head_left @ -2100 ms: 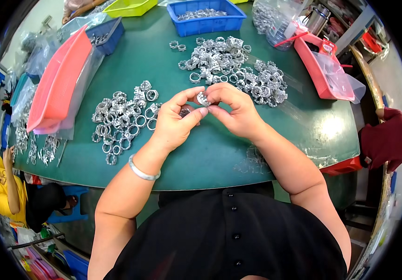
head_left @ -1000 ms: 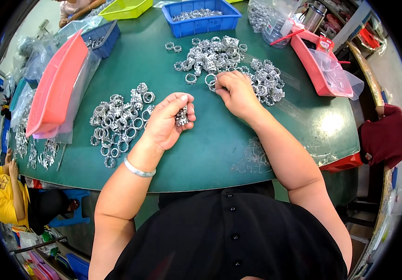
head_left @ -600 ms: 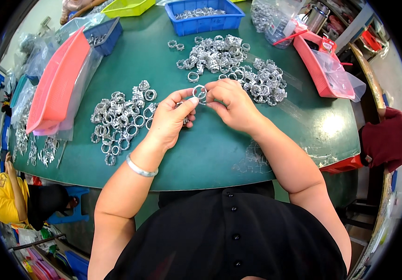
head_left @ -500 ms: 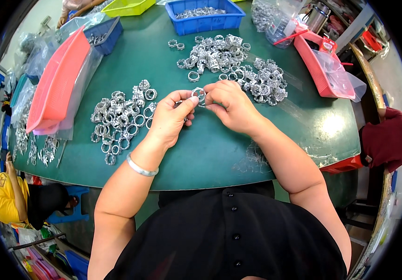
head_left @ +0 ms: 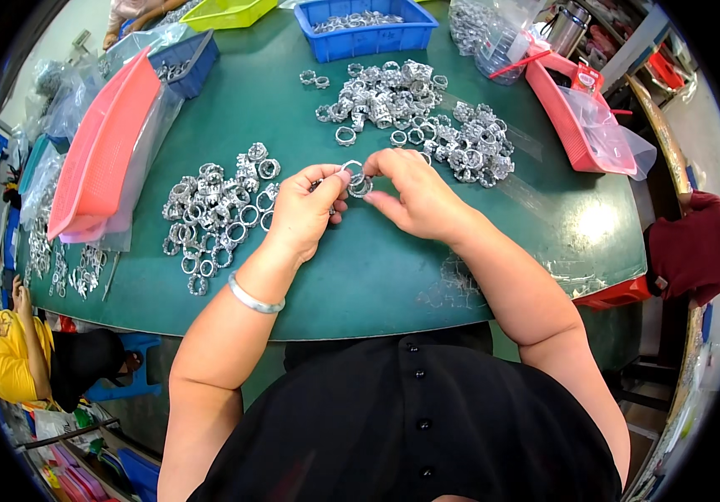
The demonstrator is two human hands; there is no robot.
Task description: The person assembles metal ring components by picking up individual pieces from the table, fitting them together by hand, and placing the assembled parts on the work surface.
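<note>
Two silver-coloured metal rings overlap between my hands above the table. My left hand is closed, pinching one between thumb and forefinger; more metal shows among its curled fingers, partly hidden. At the lower ring, the thumb and forefinger of my right hand sit around its right edge. To the left of my hands lies a spread pile of rings. Beyond them is a larger heap of rings, which runs on into a clump of rings at the right. A single ring lies apart in front of the heap.
The green table carries a blue bin of small metal pieces at the back. A pink basket stands at the left, another pink basket at the right. A person in yellow sits at the lower left.
The ring between my hands has become two visible overlapping rings, the second one lower. My right thumb and forefinger have spread apart and the right hand has shifted slightly.
</note>
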